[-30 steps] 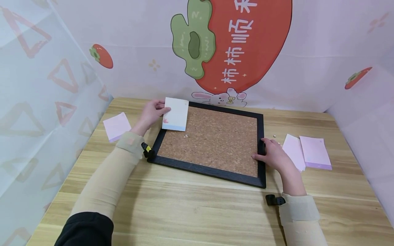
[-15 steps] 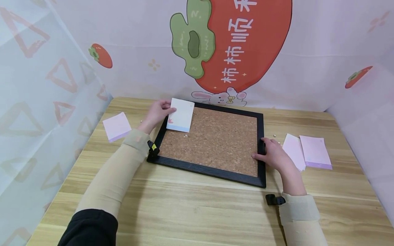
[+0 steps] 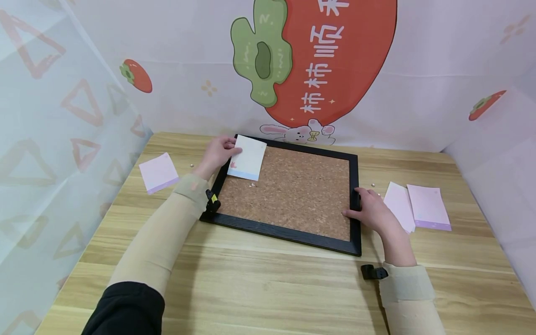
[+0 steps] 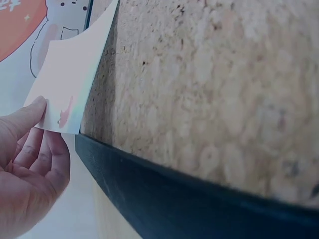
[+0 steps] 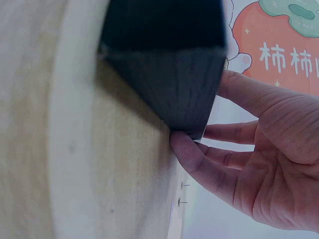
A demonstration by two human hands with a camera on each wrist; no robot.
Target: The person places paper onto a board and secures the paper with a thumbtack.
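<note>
My left hand (image 3: 215, 156) pinches the left edge of a white note sheet (image 3: 247, 158) with a blue bottom band and a small red print. The sheet overlaps the upper left corner of a cork board (image 3: 293, 195) with a black frame. In the left wrist view the note (image 4: 70, 74) bows away from the cork, its lower corner right at the frame (image 4: 174, 186). My right hand (image 3: 372, 210) grips the board's right side, thumb over the front. In the right wrist view the fingers (image 5: 187, 154) of that hand reach round the frame edge.
A pink note (image 3: 159, 173) lies left of the board. On the right lie a pale note (image 3: 398, 207) and a pink one (image 3: 429, 207). Two pins (image 5: 183, 185) stand on the table by the right hand. A printed cloth backdrop (image 3: 188, 107) closes off the back.
My left hand has carried the note sheet to the right and slightly down, further over the board's upper left corner. The right hand and the board have stayed in place.
</note>
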